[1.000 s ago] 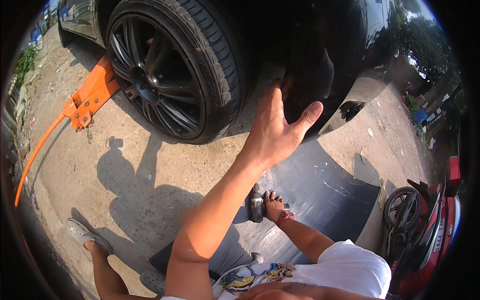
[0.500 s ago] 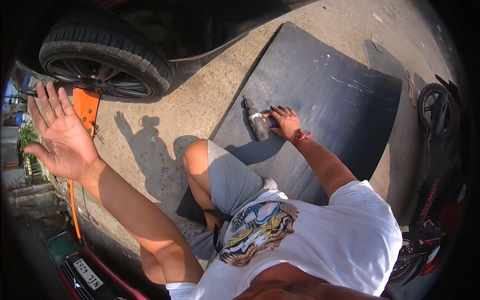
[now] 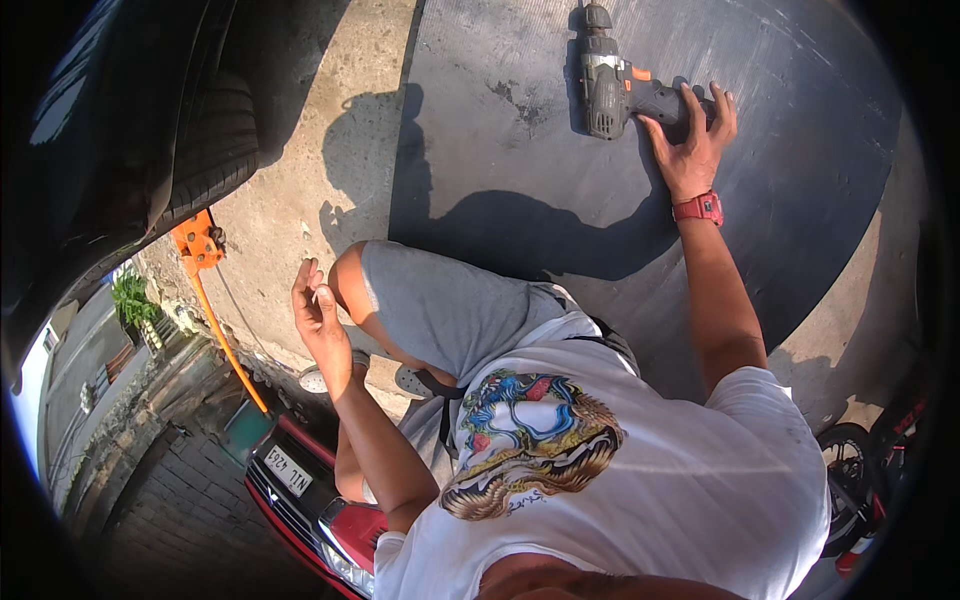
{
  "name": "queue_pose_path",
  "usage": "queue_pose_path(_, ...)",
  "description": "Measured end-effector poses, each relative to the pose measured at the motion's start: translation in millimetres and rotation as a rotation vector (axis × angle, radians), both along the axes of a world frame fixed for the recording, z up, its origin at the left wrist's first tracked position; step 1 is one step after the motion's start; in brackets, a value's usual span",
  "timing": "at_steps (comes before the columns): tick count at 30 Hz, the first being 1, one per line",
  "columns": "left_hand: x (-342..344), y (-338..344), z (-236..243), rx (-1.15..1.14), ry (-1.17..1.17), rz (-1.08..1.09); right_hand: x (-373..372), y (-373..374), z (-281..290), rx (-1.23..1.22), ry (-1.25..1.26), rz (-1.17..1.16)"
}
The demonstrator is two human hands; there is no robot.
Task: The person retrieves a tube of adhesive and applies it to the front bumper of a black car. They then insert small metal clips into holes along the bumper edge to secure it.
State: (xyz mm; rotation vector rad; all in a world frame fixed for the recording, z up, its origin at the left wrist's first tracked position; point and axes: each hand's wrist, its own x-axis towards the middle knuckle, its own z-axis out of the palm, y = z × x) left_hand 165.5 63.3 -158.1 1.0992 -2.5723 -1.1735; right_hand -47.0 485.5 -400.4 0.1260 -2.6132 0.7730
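The cordless drill (image 3: 606, 95) lies on its side on the dark sheet (image 3: 790, 130) spread over the ground, and your right hand (image 3: 693, 165) is at the lower end of its handle. The grip there is spread, thumb along the near side and fingers splayed over the far one, so you look to have reached the drill without closing firmly on it. Your left hand (image 3: 322, 325) is up beside your bent knee (image 3: 350, 280), well apart from the drill, its fingers loosely curled; whether they pinch anything small, you cannot tell from here. So far, then, the reach seems done, while lifting the drill off the sheet is not. At your left, the orange jack (image 3: 198, 240) shows just beside the tyre (image 3: 220, 135) of the black car (image 3: 110, 160); the wheel's face is turned from view, so nothing done there can be judged.
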Motion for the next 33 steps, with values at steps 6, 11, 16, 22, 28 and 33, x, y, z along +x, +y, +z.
queue_pose_path(6, -96.9, 71.9, -27.0, -0.424, -0.357, -0.678, -5.6, 5.6, 3.3, -0.082, -0.002, 0.015)
queue_pose_path(11, -135.3, 104.5, -58.0, -0.357, -0.439, -0.844, -4.6, 6.4, 2.8, -0.057, -0.093, -0.012)
queue_pose_path(16, -202.1, 82.0, -67.6, 0.525, 0.164, -0.264, -1.0, 5.3, -0.6, -0.023, -0.103, -0.016)
queue_pose_path(22, -292.6, 42.4, 1.0, 0.893, 0.98, -0.157, -4.5, 1.9, -0.1, -0.019, -0.093, -0.006)
queue_pose_path(28, -266.7, 95.2, -61.5, 0.693, 0.39, -0.443, -6.7, 2.3, -0.7, -0.043, -0.116, 0.0)
queue_pose_path(33, -271.2, 160.3, -123.5, -0.374, -0.76, -1.18, -7.0, 4.2, 0.2, -0.019, -0.14, -0.001)
